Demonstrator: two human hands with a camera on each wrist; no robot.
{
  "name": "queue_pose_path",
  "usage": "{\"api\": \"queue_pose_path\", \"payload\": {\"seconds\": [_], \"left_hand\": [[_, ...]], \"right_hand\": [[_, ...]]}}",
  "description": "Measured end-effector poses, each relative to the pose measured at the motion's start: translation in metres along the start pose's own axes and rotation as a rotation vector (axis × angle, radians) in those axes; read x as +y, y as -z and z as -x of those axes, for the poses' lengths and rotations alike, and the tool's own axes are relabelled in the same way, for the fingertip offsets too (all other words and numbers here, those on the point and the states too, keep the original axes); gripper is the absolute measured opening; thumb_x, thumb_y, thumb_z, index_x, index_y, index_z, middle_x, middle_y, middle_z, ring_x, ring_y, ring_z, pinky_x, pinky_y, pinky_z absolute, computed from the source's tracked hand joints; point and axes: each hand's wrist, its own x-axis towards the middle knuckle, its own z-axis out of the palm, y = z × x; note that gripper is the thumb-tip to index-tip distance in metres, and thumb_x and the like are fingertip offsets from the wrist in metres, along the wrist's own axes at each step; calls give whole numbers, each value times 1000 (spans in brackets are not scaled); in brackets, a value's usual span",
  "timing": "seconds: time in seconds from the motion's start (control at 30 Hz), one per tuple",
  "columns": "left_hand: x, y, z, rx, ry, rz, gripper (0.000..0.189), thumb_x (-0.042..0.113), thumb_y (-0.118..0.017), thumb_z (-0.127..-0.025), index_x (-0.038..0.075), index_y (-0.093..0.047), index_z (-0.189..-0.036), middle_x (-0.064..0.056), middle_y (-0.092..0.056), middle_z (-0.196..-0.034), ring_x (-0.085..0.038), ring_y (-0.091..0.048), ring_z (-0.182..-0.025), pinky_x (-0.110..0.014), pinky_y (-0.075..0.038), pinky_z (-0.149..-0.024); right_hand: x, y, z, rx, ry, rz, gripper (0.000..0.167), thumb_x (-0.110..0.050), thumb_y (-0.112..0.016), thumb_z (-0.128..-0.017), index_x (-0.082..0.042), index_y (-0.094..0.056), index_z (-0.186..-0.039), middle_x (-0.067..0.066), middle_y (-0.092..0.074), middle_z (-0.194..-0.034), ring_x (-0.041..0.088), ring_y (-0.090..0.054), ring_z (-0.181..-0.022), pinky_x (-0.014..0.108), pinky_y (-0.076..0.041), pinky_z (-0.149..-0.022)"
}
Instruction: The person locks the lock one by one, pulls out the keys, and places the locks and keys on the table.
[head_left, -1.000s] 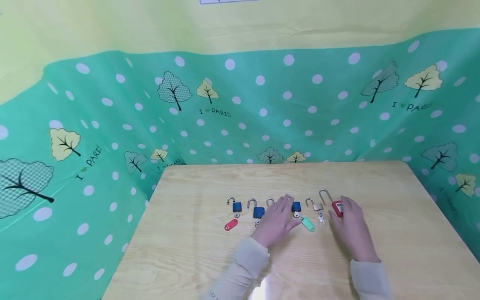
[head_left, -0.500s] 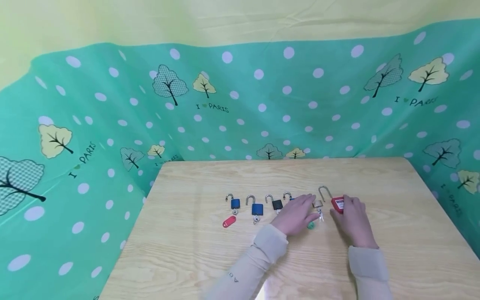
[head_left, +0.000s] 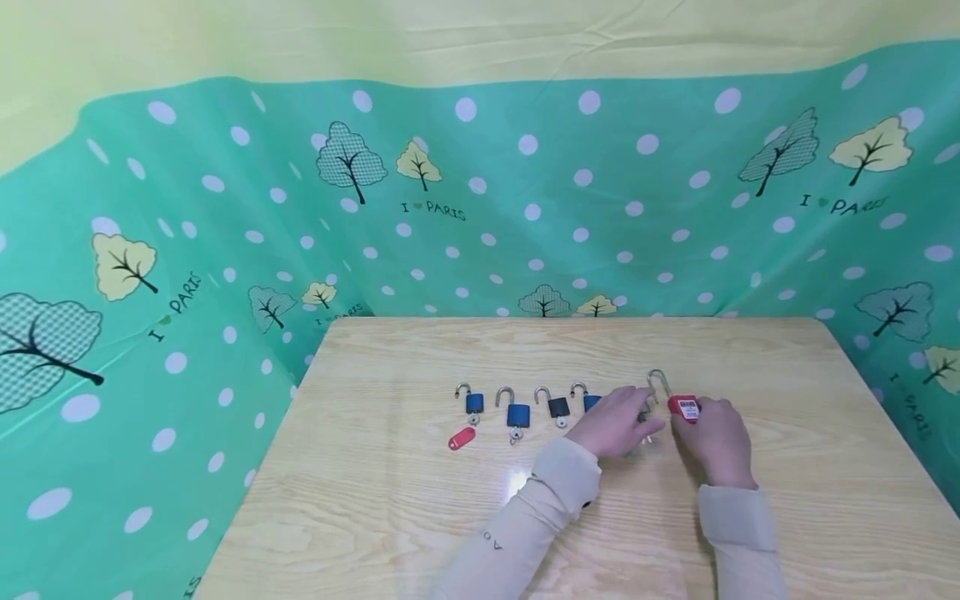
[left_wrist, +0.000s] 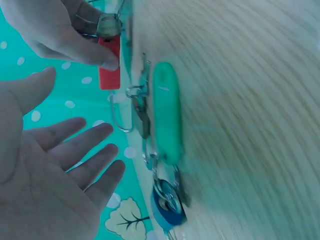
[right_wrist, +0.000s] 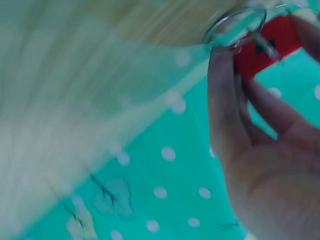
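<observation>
My right hand (head_left: 718,442) grips the body of a red padlock (head_left: 684,408) with a white label and its shackle swung out. In the right wrist view a key and ring (right_wrist: 240,25) are at the bottom of that red padlock (right_wrist: 270,47). My left hand (head_left: 613,423) hovers over the row's right part with spread, relaxed fingers and holds nothing. It partly covers a blue padlock (head_left: 591,402) in the head view. The left wrist view shows a green key tag (left_wrist: 167,110) beside a small brass padlock (left_wrist: 142,120), and a blue padlock (left_wrist: 167,215) nearer.
To the left in the row lie two blue padlocks, one small (head_left: 474,403) and one larger (head_left: 517,416), and a black padlock (head_left: 558,407), all with raised shackles. A red key tag (head_left: 462,438) lies below the small one. A curtain (head_left: 420,250) borders the wooden table (head_left: 360,500).
My left hand has moved right along the row, uncovering the black padlock and covering more of the brass one. My right hand keeps its grip on the red padlock, which has turned slightly.
</observation>
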Motion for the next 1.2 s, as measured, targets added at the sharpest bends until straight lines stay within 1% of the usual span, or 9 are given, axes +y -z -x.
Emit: {"api": "queue_pose_path", "payload": {"seconds": [0.13, 0.23, 0.43, 0.53, 0.73, 0.87, 0.97, 1.07, 1.2], "left_hand": [[4, 0, -5, 35, 22, 95, 62, 52, -47, -101, 22, -33, -154, 7, -42, -154, -10, -42, -140, -28, -38, -113], [6, 2, -10, 66, 47, 212, 64, 51, -48, -101, 21, -31, -155, 5, -41, -154, -9, -50, -131, -28, -44, -107], [6, 9, -17, 140, 163, 594, 70, 52, -51, -100, 17, -28, -156, 0, -48, -149, -10, -58, -120, -29, -53, -94], [6, 13, -19, 186, 189, 754, 69, 50, -54, -99, 18, -29, -155, 1, -51, -147, -9, -61, -115, -27, -55, -89], [1, 15, -19, 219, 152, 976, 59, 33, -62, -99, 27, -36, -152, 6, -54, -138, -6, -64, -108, -24, -55, -84], [-10, 10, -12, 238, 127, 1082, 64, 25, -66, -97, 31, -34, -152, 7, -54, -138, -6, -64, -107, -25, -54, -87], [-18, 5, -4, 251, 75, 1157, 71, 20, -69, -95, 33, -30, -153, 8, -53, -141, -11, -64, -110, -28, -53, -92], [-24, -2, 5, 235, 25, 1205, 75, 16, -69, -93, 37, -28, -153, 9, -51, -143, -16, -61, -117, -30, -52, -96], [-31, -9, 12, 224, 1, 1238, 74, 14, -69, -93, 40, -31, -151, 4, -50, -146, -22, -59, -122, -30, -51, -99]], "right_hand": [[-4, 5, 3, 65, -34, -61, 59, -26, -64, -93, 22, -50, -125, 36, -55, -104, 46, -59, -88, 59, -51, -77], [-10, 11, 6, 104, -45, -99, 60, -26, -66, -93, 20, -49, -129, 36, -54, -109, 49, -59, -95, 62, -50, -83], [-28, 24, 15, 35, -29, -147, 66, -28, -67, -94, 19, -45, -135, 37, -52, -119, 50, -58, -103, 62, -51, -87], [-37, 26, 19, 62, 36, -144, 64, -27, -68, -93, 19, -48, -132, 37, -54, -117, 47, -60, -99, 59, -54, -83], [-49, 27, 22, 121, 162, -196, 54, -23, -74, -89, 16, -58, -124, 36, -60, -114, 46, -61, -100, 58, -53, -84], [-53, 23, 25, 88, 191, -243, 53, -23, -76, -88, 14, -60, -123, 34, -60, -117, 43, -64, -99, 51, -57, -80], [-54, 20, 26, 55, 203, -259, 53, -23, -77, -88, 13, -60, -124, 32, -60, -118, 39, -66, -95, 44, -60, -74], [-53, 18, 28, 22, 203, -251, 53, -21, -78, -87, 12, -60, -124, 29, -61, -117, 37, -66, -95, 41, -60, -73], [-53, 12, 30, -15, 198, -243, 52, -20, -79, -86, 11, -60, -124, 25, -62, -115, 34, -66, -95, 39, -60, -72]]}}
